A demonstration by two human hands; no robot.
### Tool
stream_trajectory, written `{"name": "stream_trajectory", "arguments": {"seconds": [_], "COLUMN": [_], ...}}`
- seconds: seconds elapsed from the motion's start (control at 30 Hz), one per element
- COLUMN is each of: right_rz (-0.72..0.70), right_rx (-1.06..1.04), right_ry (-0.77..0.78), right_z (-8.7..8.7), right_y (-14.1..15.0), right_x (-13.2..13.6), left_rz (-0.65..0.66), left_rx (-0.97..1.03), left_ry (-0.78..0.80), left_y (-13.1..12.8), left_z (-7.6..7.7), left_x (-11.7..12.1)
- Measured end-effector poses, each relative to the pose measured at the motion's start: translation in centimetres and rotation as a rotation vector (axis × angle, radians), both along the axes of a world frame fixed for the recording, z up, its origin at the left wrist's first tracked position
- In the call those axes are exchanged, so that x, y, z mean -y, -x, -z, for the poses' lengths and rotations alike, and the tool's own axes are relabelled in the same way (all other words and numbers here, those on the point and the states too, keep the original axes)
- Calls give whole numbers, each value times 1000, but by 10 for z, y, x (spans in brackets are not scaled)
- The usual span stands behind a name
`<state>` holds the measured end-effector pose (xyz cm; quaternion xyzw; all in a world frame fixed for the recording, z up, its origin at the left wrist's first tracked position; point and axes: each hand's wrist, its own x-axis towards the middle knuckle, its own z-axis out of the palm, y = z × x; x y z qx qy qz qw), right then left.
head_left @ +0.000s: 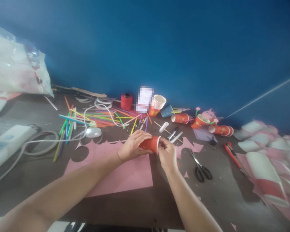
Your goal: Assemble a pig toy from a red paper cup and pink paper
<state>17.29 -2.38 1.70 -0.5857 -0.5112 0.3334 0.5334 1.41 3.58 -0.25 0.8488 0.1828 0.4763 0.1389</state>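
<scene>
A red paper cup [154,144] lies on its side in the air above the table, its white rim turned to the right. My left hand [135,145] is wrapped round the cup's body from the left. At the open end, my right hand [168,154] has its fingers at the rim, some of them hidden inside the mouth. Whether those fingers pinch anything else cannot be made out. Under my left forearm lies a sheet of pink paper [125,174] with rounded pieces cut from its far edge. Black-handled scissors [200,167] rest to the right of my right hand.
Coloured straws [99,117] and a white cable [62,140] spread over the left. A power strip [9,145] sits at far left. Stacked cups [159,101] and decorated red cups [200,121] stand along the wall. A red utility knife [232,156] and loose white cups [265,174] lie right.
</scene>
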Motion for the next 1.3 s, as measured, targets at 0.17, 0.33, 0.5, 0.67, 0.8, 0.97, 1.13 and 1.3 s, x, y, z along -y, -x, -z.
{"name": "stream_trajectory", "arguments": {"seconds": [0.17,0.33,0.5,0.67,0.8,0.97,1.13,1.3], "right_rz": [-35,-52,-108,-132,-91,-97,-94,-89], "right_rx": [68,62,116,150,126,86,32,-81], "right_ry": [-32,-17,-44,-70,-43,-13,19,75], "right_z": [-1,2,-2,-5,-2,4,11,10], "right_y": [-1,-2,-2,-1,1,0,-1,-1], "right_x": [0,0,-1,-2,-1,-1,-3,-6], "left_rz": [8,24,2,2,53,75,94,107], "left_rx": [25,46,67,90,129,132,131,95], "left_ry": [41,64,221,388,483,520,502,451], "left_y": [-1,0,0,-2,-3,-2,-2,-3], "left_z": [0,0,1,0,0,2,3,4], "left_x": [-1,-1,-1,-1,-1,-2,-2,-2]}}
